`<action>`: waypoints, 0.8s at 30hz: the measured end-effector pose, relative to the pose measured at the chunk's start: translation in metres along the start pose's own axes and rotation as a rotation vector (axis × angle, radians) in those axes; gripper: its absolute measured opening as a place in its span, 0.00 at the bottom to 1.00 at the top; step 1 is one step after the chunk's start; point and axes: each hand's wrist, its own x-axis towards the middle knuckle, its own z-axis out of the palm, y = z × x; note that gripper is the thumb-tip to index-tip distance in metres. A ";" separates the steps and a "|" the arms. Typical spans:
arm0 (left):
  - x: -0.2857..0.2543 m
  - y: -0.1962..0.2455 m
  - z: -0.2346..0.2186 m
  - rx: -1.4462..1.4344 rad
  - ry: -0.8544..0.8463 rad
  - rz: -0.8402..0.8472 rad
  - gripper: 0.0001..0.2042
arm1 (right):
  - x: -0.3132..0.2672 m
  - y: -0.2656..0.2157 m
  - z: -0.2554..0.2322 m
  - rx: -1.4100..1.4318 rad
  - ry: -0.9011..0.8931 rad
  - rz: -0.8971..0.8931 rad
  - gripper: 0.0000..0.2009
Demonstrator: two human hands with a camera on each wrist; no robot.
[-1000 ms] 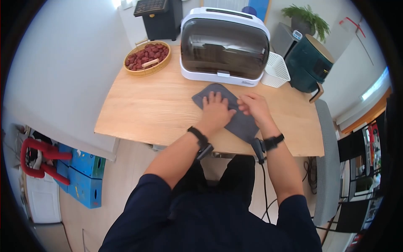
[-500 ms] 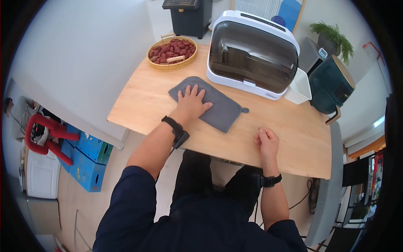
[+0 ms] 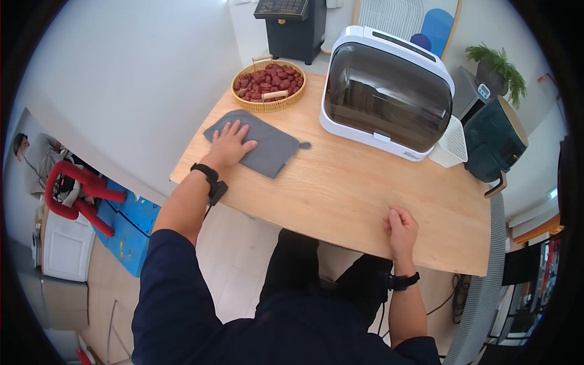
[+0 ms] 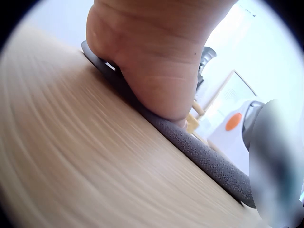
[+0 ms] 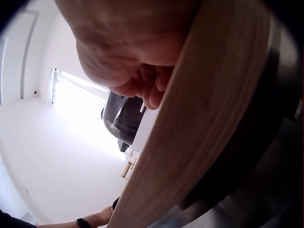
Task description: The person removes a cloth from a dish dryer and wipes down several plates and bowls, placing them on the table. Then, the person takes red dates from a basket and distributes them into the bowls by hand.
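Flat and open, my left hand [image 3: 226,149] is resting on a grey cloth [image 3: 271,149], its fingers spread over the upper part and its thumb pointing off to the right. My right hand [image 3: 401,230] is lying well apart from it, at the near edge of the wooden table [image 3: 340,188], with the fingers curled in toward the palm and holding nothing that I can see. The cloth itself is lying flat at the left end of the table, and its small loop [image 3: 305,145] is sticking out toward the right. Just beyond it, a round woven basket [image 3: 267,107] is holding a heap of wrinkled dark red fruit [image 3: 271,80], while a black box [image 3: 296,38] is standing behind that. Farther right, a white case [image 3: 383,141] with a dark see-through front is sitting toward the back, and a white perforated bin [image 3: 451,146] is standing just beside it, next to a dark green appliance [image 3: 491,139]. I'm wearing a black band on each wrist. From the left wrist view, the heel of my left hand is bearing on the cloth near its edge.
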 end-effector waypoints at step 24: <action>-0.152 0.131 0.050 -0.011 0.218 -0.176 0.36 | -0.006 -0.006 -0.005 0.123 -0.016 -0.012 0.09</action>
